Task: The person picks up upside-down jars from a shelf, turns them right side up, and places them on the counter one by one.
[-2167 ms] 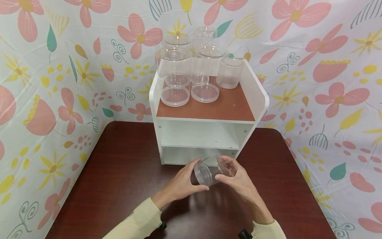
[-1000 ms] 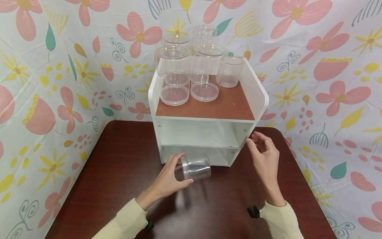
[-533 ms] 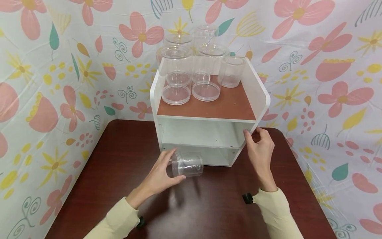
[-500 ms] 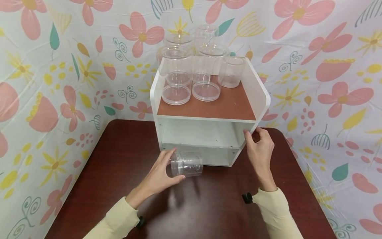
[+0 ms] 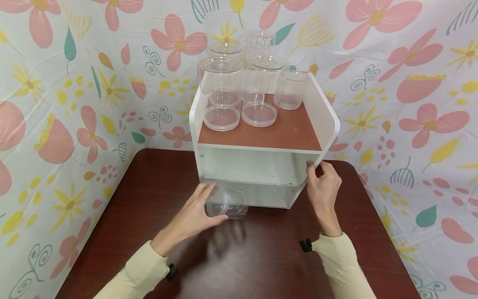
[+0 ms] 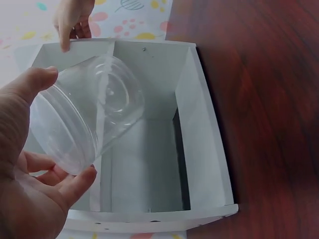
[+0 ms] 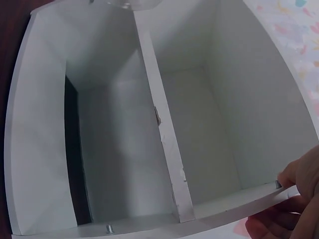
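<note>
My left hand (image 5: 194, 209) grips a clear plastic jar (image 5: 235, 204) by its lidded end, thumb on one side and fingers on the other. The jar lies tilted on its side in the air, its base pointing right, in front of the shelf's lower compartment. In the left wrist view the jar (image 6: 107, 102) looks see-through, with nothing inside. My right hand (image 5: 324, 187) pinches the right side panel of the white shelf unit (image 5: 257, 148), thumb inside and fingers outside. That panel edge also shows between thumb and fingers of the right hand (image 7: 294, 204) in the right wrist view.
Several clear jars (image 5: 260, 114) stand on the shelf's brown top board (image 5: 284, 135), grouped toward the back and left. Two white compartments lie below, split by a chipped shelf board (image 7: 167, 144). The unit stands on a dark red-brown table (image 5: 261, 257) before a floral curtain (image 5: 93, 83).
Both hands were on the jar at first. The right hand let go and moved right to take hold of the shelf's side panel. The left hand carried the jar leftward.
</note>
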Available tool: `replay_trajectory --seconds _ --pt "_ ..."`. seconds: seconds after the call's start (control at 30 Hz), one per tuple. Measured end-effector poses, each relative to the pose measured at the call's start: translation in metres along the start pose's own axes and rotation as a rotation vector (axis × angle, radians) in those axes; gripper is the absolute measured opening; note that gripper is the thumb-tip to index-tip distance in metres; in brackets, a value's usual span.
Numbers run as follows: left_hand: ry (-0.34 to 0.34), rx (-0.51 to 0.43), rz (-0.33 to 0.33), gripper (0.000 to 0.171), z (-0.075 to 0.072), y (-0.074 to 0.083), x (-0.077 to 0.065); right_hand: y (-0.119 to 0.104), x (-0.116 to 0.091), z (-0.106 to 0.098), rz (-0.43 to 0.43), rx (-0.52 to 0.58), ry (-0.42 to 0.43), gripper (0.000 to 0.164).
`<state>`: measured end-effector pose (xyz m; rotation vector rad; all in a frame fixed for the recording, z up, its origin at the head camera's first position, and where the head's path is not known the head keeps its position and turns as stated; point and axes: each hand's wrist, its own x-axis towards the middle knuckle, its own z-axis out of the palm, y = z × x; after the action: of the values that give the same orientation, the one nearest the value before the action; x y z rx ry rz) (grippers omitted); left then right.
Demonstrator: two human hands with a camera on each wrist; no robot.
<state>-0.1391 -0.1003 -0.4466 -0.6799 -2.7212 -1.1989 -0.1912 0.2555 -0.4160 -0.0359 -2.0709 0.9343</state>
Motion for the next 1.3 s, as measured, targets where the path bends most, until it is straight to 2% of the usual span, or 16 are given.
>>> replay_trajectory --seconds 0.17,0.33,0.63,1.0,1.3 --pt "0.025 0.029 0.034 0.096 -0.001 0.000 0.003 -0.001 -0.001 0.002 -0.001 0.002 0.026 0.019" --pt "0.029 0.069 0.038 0.094 0.001 0.002 0.005 -0.001 -0.002 0.003 -0.012 0.002 0.046 0.017" --pt "-0.047 0.120 -0.011 0.096 0.010 0.002 0.010 -0.003 -0.004 0.005 -0.029 0.012 0.064 0.017" --pt "-0.072 0.121 -0.032 0.097 0.026 -0.003 0.014 -0.002 -0.005 0.007 -0.037 0.006 0.068 0.016" --pt "-0.061 0.184 0.040 0.098 0.047 -0.014 0.019 -0.003 -0.005 0.006 -0.040 0.012 0.083 0.015"
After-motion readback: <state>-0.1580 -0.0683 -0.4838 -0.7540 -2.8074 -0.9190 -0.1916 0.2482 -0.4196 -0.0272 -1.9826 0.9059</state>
